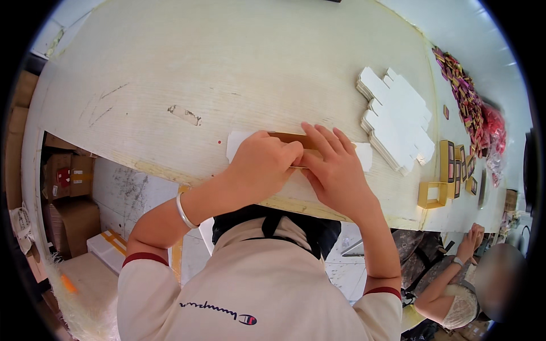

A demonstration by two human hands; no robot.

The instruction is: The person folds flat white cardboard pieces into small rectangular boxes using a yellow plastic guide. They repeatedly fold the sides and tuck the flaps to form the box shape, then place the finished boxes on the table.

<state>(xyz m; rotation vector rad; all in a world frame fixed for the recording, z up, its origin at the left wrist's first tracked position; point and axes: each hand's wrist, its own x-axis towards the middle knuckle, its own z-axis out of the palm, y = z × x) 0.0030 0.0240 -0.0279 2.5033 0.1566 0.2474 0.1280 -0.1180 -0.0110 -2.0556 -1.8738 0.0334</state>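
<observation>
Close to the table's front edge lies a partly folded carton (291,137), gold-brown on the strip that shows, with white flaps sticking out at both ends. The fingers of my left hand (267,158) are curled and pinch its near wall. My right hand (336,170) grips the right part, its thumb at the near wall and its longer fingers stretched over the top. Both hands meet at the middle and hide much of the carton. A white band circles my left wrist.
Right of my hands lies a stack of flat white carton blanks (398,122). Farther right are gold open boxes (434,195), a heap of small colourful pieces (462,88) and a pink plastic bag (495,128). Another person (443,284) sits at lower right. Brown cardboard boxes (74,219) stand under the table's left.
</observation>
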